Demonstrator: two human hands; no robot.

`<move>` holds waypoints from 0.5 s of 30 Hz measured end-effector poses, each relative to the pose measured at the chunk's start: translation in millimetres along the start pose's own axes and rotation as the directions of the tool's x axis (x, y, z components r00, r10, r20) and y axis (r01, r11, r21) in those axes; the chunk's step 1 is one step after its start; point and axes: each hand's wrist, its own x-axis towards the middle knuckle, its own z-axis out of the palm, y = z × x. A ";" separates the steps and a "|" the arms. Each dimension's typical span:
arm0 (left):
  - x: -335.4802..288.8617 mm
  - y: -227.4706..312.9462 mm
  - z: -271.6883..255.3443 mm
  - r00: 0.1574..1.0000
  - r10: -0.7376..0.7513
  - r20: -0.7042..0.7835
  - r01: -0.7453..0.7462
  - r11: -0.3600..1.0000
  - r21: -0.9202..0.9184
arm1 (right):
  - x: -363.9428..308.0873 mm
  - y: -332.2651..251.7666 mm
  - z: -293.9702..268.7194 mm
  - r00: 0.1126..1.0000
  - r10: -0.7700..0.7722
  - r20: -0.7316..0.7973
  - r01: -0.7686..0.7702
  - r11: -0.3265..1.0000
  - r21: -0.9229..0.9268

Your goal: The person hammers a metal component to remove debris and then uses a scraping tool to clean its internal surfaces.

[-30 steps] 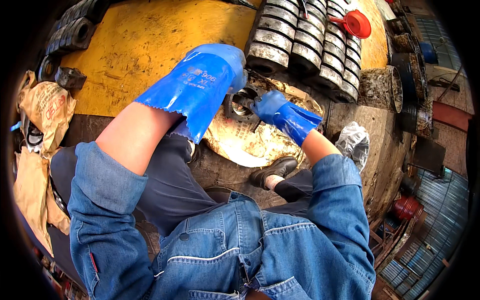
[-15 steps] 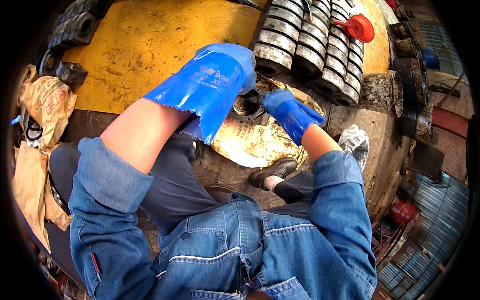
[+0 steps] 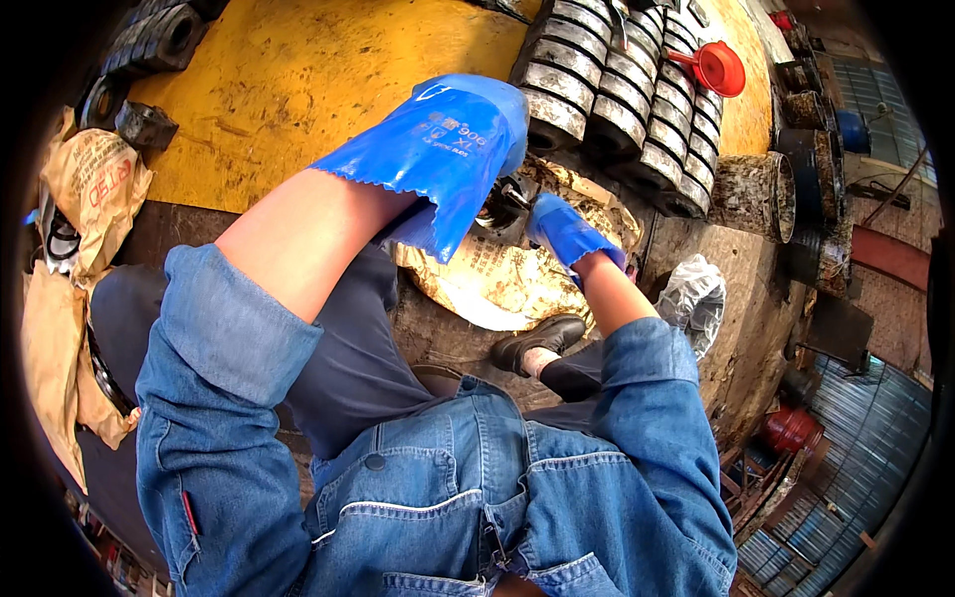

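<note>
The dark hollow metal part [image 3: 502, 209] sits between the gloved hands, over a spread paper sack [image 3: 487, 291], with the left hand [image 3: 507, 121] at its far side and the right hand [image 3: 553, 221] at its right; the left fingers are hidden, and I cannot tell whether either hand's fingers are clamped on it. Just beyond the hands, the stacked metal blocks [image 3: 629, 98] make a close edge, while the yellow board [image 3: 298, 90] runs wide leftward and the sack reaches toward the shoe [image 3: 539, 343].
</note>
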 end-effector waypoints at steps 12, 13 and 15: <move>-2.2 8.6 -9.5 0.995 -0.060 0.079 0.056 0.997 0.056 | -34.3 -12.8 12.5 0.922 -0.274 -0.274 0.262 0.962 -0.078; -2.0 9.0 -10.8 0.992 -0.084 0.096 0.079 0.995 0.054 | -37.3 -16.2 13.1 0.892 -0.349 -0.287 0.304 0.933 -0.193; -3.0 9.7 -12.3 0.983 -0.151 0.109 0.148 0.988 0.034 | -34.9 -24.3 8.9 0.939 -0.312 -0.144 0.281 0.938 -0.202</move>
